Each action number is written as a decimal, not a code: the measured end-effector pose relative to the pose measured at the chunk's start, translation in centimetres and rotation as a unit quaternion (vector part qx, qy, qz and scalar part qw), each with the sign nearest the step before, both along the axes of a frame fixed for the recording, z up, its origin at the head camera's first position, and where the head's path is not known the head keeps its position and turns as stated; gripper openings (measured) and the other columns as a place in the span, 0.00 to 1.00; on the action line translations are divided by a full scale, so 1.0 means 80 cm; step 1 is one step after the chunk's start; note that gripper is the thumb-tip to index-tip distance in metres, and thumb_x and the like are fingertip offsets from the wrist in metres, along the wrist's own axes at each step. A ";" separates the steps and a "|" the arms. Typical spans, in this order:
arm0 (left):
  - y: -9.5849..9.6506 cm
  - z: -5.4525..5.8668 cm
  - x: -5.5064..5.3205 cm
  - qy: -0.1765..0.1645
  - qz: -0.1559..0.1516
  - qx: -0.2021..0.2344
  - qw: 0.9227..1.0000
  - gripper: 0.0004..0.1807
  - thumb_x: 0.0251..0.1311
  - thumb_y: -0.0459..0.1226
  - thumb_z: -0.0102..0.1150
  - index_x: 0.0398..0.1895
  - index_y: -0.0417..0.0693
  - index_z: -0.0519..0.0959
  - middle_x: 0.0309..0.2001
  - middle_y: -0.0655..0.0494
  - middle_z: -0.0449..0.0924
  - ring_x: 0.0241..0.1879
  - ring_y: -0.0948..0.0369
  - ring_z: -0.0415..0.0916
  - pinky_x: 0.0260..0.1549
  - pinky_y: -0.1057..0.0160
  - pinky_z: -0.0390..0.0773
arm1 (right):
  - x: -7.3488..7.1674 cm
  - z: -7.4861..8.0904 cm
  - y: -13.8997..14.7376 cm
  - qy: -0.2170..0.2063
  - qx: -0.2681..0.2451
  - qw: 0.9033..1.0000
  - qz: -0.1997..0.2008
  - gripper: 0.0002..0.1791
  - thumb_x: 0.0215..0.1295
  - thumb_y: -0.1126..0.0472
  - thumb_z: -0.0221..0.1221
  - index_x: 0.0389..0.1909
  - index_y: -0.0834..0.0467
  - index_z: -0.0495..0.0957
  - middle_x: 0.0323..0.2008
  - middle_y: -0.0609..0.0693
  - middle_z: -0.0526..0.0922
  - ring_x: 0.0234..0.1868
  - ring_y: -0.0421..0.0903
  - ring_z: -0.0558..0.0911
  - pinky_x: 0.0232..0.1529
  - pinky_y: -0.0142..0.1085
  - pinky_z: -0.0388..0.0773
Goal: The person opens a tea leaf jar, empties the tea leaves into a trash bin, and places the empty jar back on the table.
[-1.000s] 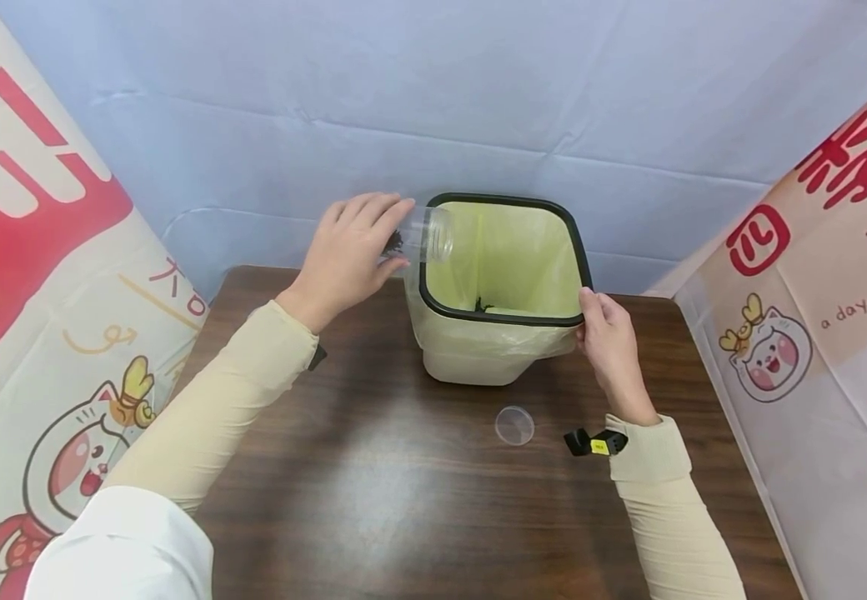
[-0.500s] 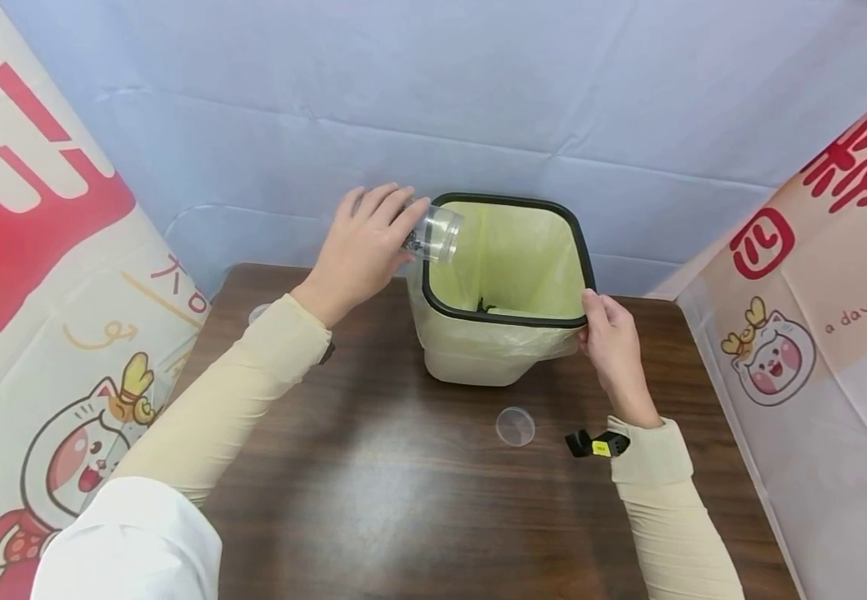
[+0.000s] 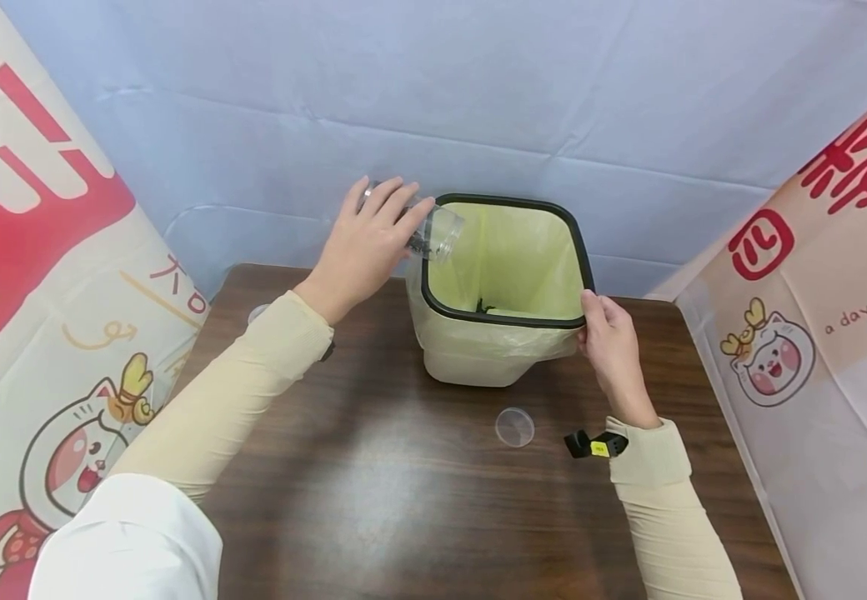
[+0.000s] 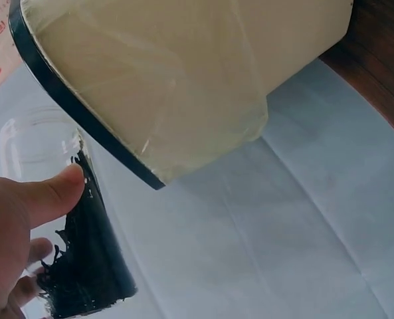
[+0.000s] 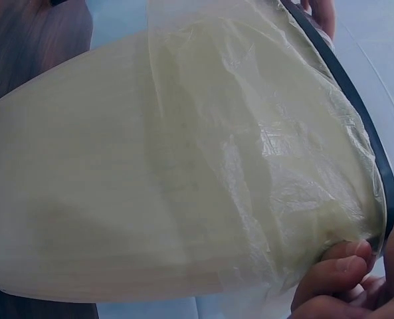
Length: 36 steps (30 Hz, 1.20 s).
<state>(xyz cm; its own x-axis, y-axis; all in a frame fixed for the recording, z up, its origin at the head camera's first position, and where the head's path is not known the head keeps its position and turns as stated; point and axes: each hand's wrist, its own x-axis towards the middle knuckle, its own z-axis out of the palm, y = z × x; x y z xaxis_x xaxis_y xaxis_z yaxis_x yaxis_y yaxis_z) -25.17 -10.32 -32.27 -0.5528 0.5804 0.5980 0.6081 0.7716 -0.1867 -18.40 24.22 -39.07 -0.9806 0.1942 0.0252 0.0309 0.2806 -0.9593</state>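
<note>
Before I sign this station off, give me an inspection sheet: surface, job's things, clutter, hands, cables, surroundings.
Surface: brown wood-grain table, glossy.
Job's things: clear jar, tilted, its mouth over the lined bin in the head view; dark contents inside the jar.
Clutter: clear disc on the bin's near side; clear round piece, partly hidden by the left sleeve.
Hands: left hand grips the jar; right hand holds the bin's black rim.
Cables: nothing seen.
Surroundings: pale blue backdrop behind; cartoon-printed sheets at both sides.
</note>
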 end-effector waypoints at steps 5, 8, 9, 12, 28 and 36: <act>0.002 0.002 -0.001 0.011 -0.009 -0.003 1.000 0.36 0.55 0.34 0.76 0.68 0.46 0.73 0.66 0.43 0.73 0.68 0.45 0.65 0.71 0.41 0.57 | 0.000 -0.001 0.000 0.006 0.001 1.000 0.001 0.23 0.80 0.46 0.48 0.29 0.60 0.68 0.16 0.44 0.65 0.15 0.38 0.63 0.17 0.30 0.63; 0.003 0.003 -0.001 0.006 -0.012 -0.007 1.000 0.33 0.58 0.31 0.73 0.68 0.46 0.74 0.66 0.43 0.73 0.68 0.44 0.65 0.72 0.40 0.57 | 0.000 0.000 0.000 0.008 -0.001 1.000 0.000 0.24 0.80 0.46 0.48 0.29 0.60 0.67 0.16 0.44 0.65 0.15 0.38 0.63 0.17 0.30 0.63; 0.003 0.003 -0.001 0.004 -0.012 -0.009 1.000 0.32 0.59 0.29 0.71 0.68 0.46 0.74 0.67 0.43 0.73 0.69 0.44 0.65 0.72 0.40 0.56 | 0.000 0.000 0.000 0.010 -0.001 1.000 0.000 0.24 0.80 0.46 0.48 0.28 0.60 0.67 0.16 0.44 0.65 0.15 0.38 0.63 0.17 0.30 0.64; 0.004 0.004 -0.001 -0.004 -0.012 -0.013 1.000 0.30 0.62 0.25 0.64 0.69 0.46 0.74 0.67 0.43 0.73 0.70 0.45 0.64 0.73 0.41 0.54 | 0.000 0.001 -0.001 0.012 -0.006 1.000 -0.002 0.24 0.80 0.46 0.49 0.27 0.60 0.67 0.16 0.44 0.65 0.15 0.38 0.64 0.17 0.30 0.64; 0.008 0.008 -0.004 -0.009 -0.011 -0.051 0.999 0.33 0.62 0.23 0.63 0.71 0.46 0.72 0.70 0.42 0.70 0.73 0.46 0.60 0.77 0.44 0.44 | 0.003 0.003 -0.005 0.017 0.013 1.000 -0.006 0.26 0.79 0.44 0.49 0.28 0.61 0.68 0.16 0.43 0.66 0.16 0.38 0.65 0.19 0.30 0.66; 0.011 0.008 -0.006 0.003 -0.018 -0.055 0.998 0.31 0.62 0.22 0.62 0.70 0.46 0.73 0.70 0.42 0.70 0.73 0.46 0.61 0.77 0.46 0.41 | 0.002 0.003 -0.004 0.019 0.014 1.000 -0.005 0.26 0.79 0.44 0.49 0.28 0.61 0.67 0.15 0.44 0.66 0.15 0.38 0.65 0.19 0.30 0.66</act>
